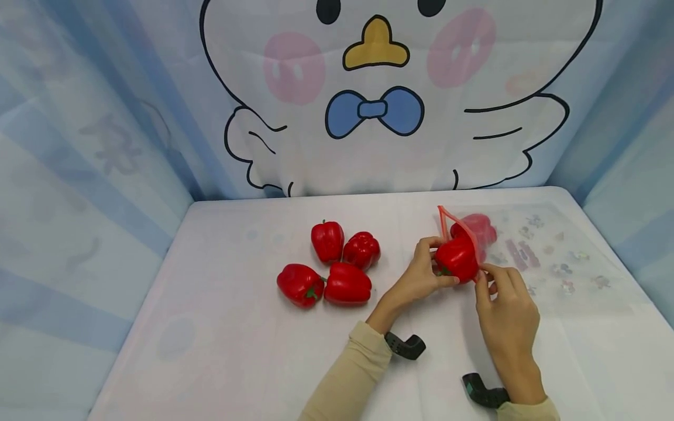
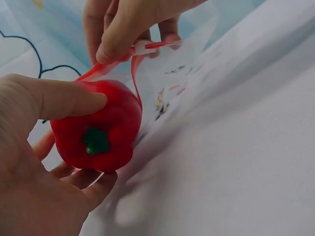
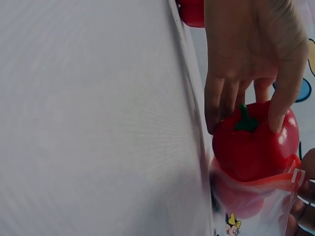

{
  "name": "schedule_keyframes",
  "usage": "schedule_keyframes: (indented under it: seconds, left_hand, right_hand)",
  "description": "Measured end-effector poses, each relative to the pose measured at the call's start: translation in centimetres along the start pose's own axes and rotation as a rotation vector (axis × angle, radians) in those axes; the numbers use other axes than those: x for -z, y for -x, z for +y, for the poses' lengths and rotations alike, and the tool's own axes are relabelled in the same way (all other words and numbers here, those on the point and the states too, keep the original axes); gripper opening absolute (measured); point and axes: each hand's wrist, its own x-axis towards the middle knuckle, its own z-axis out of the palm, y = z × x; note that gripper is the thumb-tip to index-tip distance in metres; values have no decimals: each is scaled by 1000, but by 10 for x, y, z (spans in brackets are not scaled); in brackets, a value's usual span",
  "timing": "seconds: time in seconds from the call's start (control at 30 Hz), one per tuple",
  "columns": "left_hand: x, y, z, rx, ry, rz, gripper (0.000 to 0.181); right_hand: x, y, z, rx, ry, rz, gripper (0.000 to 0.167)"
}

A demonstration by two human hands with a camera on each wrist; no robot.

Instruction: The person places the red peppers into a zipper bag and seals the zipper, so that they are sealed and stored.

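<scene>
My left hand (image 1: 419, 273) grips a red bell pepper (image 1: 456, 261) with a green stem, thumb on one side and fingers on the other. The pepper sits partly inside the mouth of a clear zip bag (image 3: 256, 209) with a red-orange rim and small cartoon prints. At that rim, beside a pale slider (image 2: 143, 48), my right hand (image 1: 508, 313) pinches the bag's edge. Through the plastic a second red bell pepper (image 1: 487, 227) shows deeper in the bag. The right wrist view sees the held pepper's stem end facing the left palm.
Several more red bell peppers lie grouped left of my hands, among them an upright one (image 1: 327, 241) and one on its side (image 1: 347, 285). The bag lies flat across the right of the white-covered table (image 1: 221, 351). A printed curtain (image 1: 374, 164) hangs behind the table.
</scene>
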Motion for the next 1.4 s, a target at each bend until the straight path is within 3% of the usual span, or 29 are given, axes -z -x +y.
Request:
schedule_keyframes:
  seconds: [0.3,0.6,0.9,1.4]
  left_hand:
    - [-3,-2,-2,-60,-55,6,72]
    - [-9,-3,-4,-90,-107,61,73]
    - [-12,-11,4,-144,-147,37,70]
    - [-28,-14,3,-124,-52,105,70]
  right_hand:
    - [1,-2,-3,-7,7,-11,24]
    - [0,-1,-3,9,-10,-2,22]
    - [0,-2,-2,19,-1,15,22]
    - [1,0,-3,22,5,23,23]
